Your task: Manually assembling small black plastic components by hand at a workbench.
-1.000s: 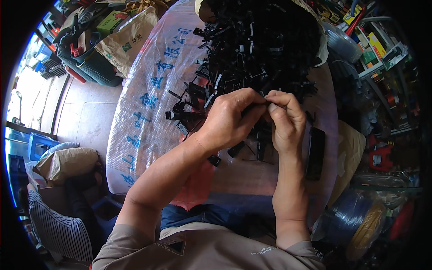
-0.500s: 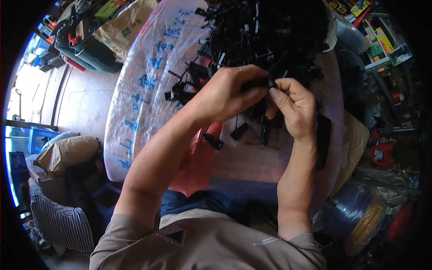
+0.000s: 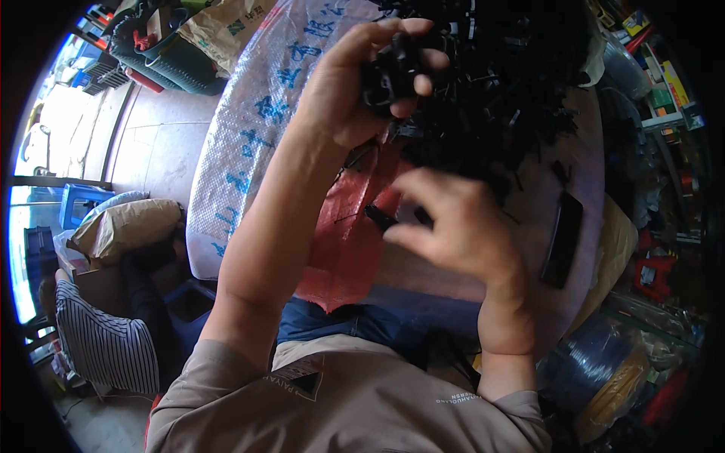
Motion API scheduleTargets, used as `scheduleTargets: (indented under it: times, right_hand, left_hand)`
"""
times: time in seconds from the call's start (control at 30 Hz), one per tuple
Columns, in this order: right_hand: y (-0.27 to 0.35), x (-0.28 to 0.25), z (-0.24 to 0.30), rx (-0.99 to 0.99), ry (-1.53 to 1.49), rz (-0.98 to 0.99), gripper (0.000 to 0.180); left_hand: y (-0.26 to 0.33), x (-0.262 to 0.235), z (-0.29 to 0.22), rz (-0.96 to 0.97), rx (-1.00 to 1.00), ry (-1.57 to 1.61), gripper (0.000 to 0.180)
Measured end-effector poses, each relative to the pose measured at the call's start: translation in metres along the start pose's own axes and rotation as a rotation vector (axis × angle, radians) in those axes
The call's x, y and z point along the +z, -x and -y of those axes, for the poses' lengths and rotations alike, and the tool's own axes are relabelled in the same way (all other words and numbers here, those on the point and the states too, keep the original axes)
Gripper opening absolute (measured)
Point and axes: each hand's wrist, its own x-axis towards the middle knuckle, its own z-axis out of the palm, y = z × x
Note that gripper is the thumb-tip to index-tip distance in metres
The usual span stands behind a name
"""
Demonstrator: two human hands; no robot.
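My left hand (image 3: 336,87) is raised at the near left edge of a big heap of small black plastic parts (image 3: 498,83). Its fingers curl around several black plastic parts (image 3: 389,75) of the same kind. Lower and to the right, my right hand (image 3: 461,226) is smeared by motion, its thumb and fingers spread apart. A single black plastic part (image 3: 379,217) lies on the red sheet (image 3: 343,245) in the gap before those fingertips; whether they touch it I cannot tell.
White woven sacking with blue writing (image 3: 242,151) covers the table's left side. A black phone-like slab (image 3: 563,241) lies at the right. A person in a striped top (image 3: 106,340) sits at left, near a paper sack (image 3: 132,230). Wrapped spools (image 3: 596,362) stand lower right.
My hands, together over the near edge of the heap before, have parted. The left rose with black parts now showing in its grip; the right came down toward the red sheet, fingers spread.
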Motion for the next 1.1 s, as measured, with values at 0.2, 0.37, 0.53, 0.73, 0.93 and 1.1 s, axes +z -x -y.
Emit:
scheduleTargets:
  times: [0.2, 0.37, 0.53, 0.73, 0.93, 1.1]
  right_hand:
    - [-0.001, 0.006, -0.005, -0.081, 0.065, -0.126, 0.010]
    - [0.000, -0.017, -0.026, 0.122, -0.514, -0.464, 0.015]
    - [0.002, -0.038, -0.051, 0.080, -0.815, -0.701, 0.016]
    - [-0.001, -0.033, -0.056, 0.011, -0.710, -0.711, 0.015]
    - [-0.002, -0.030, -0.049, 0.025, -0.689, -0.673, 0.016]
    - [0.000, -0.025, -0.056, 0.093, -0.677, -0.637, 0.016]
  left_hand:
    - [0.002, -0.007, -0.006, -0.128, 0.049, 0.177, 0.023]
    - [0.004, 0.000, -0.001, -0.184, 0.072, -0.047, 0.015]
    - [0.006, 0.031, 0.007, -0.113, -0.128, -0.824, 0.027]
    - [0.011, 0.045, 0.022, -0.070, -0.002, -1.056, 0.042]
    - [0.013, 0.047, 0.038, -0.080, 0.163, -1.152, 0.026]
    - [0.011, 0.049, 0.048, -0.166, 0.243, -1.088, 0.017]
